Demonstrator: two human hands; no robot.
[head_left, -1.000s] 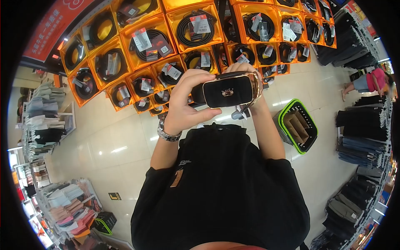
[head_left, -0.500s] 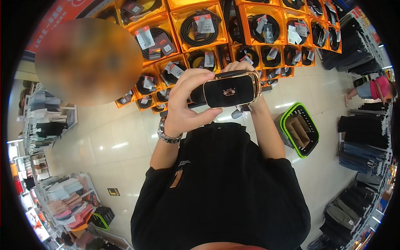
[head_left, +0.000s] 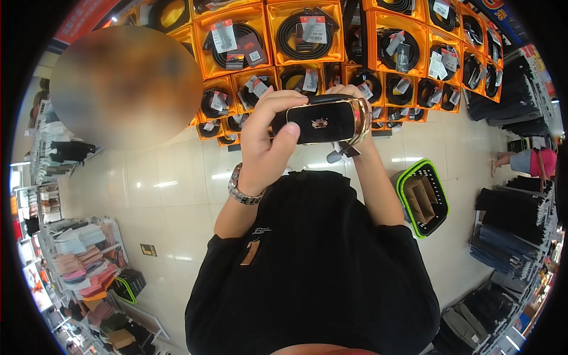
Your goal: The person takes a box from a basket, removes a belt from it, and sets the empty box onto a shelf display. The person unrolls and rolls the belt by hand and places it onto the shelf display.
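A black belt with a gold-rimmed rectangular buckle (head_left: 322, 123) is held between my hands, its black face with a small gold emblem turned up. My left hand (head_left: 266, 133), with a metal watch at the wrist, grips the belt at the buckle's left end, the thumb on its face. My right hand (head_left: 361, 127) is closed round the belt at the buckle's right end, its fingers partly hidden behind it. A grey tag piece (head_left: 335, 157) hangs below the buckle.
Ahead, orange boxes (head_left: 305, 32) hold coiled, tagged belts. A green-rimmed basket (head_left: 423, 198) with cardboard inside stands on the floor at right. Clothes racks (head_left: 509, 207) line the right side, with a person (head_left: 535, 163) beyond. Folded clothes (head_left: 86, 260) are at left. A blurred patch covers the upper left.
My left thumb has moved from the buckle's lower edge up onto its face. The view has shifted, so the belt boxes appear farther right and the basket lower.
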